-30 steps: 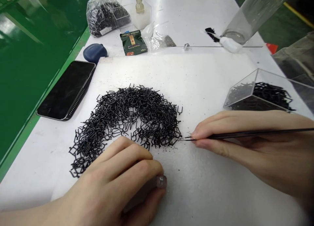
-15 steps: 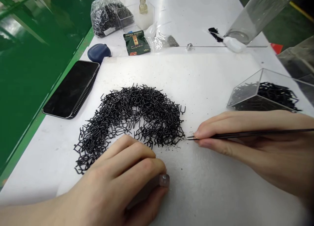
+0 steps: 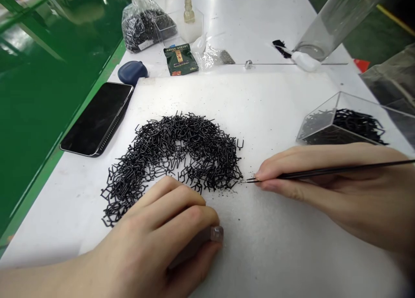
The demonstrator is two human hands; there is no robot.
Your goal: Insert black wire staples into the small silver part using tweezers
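Note:
In my right hand (image 3: 324,185) I pinch a pair of slim black tweezers (image 3: 343,169). Their two tips lie slightly apart beside the lower right end of a curved pile of small black forked pieces (image 3: 181,134), with fine dark crumbs around them. No piece shows clearly between the tips. My left hand (image 3: 162,233) rests on the white work surface (image 3: 275,246), just below the pile, its fingers curled in towards the thumb. What lies under those fingers, if anything, is hidden.
At the right, a clear tray (image 3: 337,125) holds more black pieces. A phone (image 3: 97,116) and a dark blue case (image 3: 132,71) lie left. Behind are a bag of black parts (image 3: 147,28), a green packet (image 3: 180,59), a small bottle (image 3: 189,12) and a clear cylinder (image 3: 337,26).
The whole view has shifted slightly. The tweezer tips look a little further apart and show more clearly beside the pile. My left hand keeps its curled pose.

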